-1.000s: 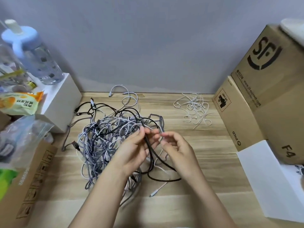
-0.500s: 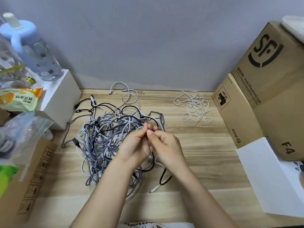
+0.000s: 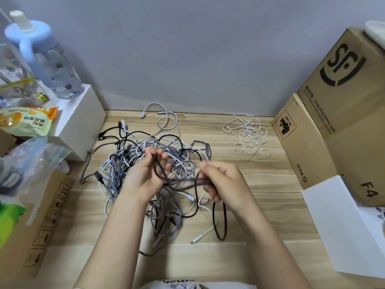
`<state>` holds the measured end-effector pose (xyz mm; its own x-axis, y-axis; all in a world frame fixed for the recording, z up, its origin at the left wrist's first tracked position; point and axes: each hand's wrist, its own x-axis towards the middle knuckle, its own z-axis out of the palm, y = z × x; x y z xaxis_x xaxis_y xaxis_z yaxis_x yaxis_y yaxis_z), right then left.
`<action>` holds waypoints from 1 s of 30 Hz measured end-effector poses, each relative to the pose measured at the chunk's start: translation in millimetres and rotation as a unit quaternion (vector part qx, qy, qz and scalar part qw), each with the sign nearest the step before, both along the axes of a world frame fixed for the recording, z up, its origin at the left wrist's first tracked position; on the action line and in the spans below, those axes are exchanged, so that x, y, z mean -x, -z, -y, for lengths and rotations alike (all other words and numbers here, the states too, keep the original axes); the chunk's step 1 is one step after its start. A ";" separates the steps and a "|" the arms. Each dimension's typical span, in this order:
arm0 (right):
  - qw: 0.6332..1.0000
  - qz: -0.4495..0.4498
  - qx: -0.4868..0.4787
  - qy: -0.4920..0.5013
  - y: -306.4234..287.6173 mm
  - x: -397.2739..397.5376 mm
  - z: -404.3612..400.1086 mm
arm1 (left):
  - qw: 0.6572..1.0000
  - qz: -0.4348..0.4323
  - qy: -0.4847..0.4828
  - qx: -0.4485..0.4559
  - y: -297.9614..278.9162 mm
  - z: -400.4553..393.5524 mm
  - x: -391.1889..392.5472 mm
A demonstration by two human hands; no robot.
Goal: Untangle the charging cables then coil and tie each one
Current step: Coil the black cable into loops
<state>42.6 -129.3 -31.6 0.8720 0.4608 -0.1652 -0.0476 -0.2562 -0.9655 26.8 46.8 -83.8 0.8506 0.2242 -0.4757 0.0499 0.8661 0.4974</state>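
- 2 hands on 1 dark cable (image 3: 187,181): the left hand (image 3: 145,176) has its grip curled round a few loops of it, the right hand (image 3: 220,180) has its grip closed on the same strand, pulled across between them above the surface (image 3: 260,205).
- The rest of the tangle (image 3: 145,163) sits on the wood right under and behind the hands, black, white and braided grey all mixed up.
- Looks like the coiling step for that dark one. I'd keep the loops the same size in the left hand and feed slack with the right, no yanking, since the hanging tail (image 3: 220,222) drops near the pile's edge and could drag other strands along.
- The white ties (image 3: 248,136) are near the back wall, well apart from the pile, so easy to reach with the right.
- Room is tight on the sides: cardboard boxes (image 3: 333,122) right, white box (image 3: 83,122) with a water bottle (image 3: 52,65) on it and a bag (image 3: 27,163) left. Open wood is mostly front and right of the pile, best spot for finished coils imo.
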 end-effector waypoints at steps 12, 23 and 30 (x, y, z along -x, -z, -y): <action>0.999 -0.023 -0.024 -0.025 36.9 -0.3 -37.2 | 0.981 0.060 0.113 -0.148 -17.8 41.1 9.7; 0.992 0.125 -0.012 0.013 6.5 20.5 -8.2 | 0.995 -0.019 -0.047 0.086 -3.4 -35.7 -9.6; 0.996 0.034 0.076 -0.020 18.5 7.8 -4.4 | 0.997 0.044 0.034 -0.045 -20.0 -2.2 -2.6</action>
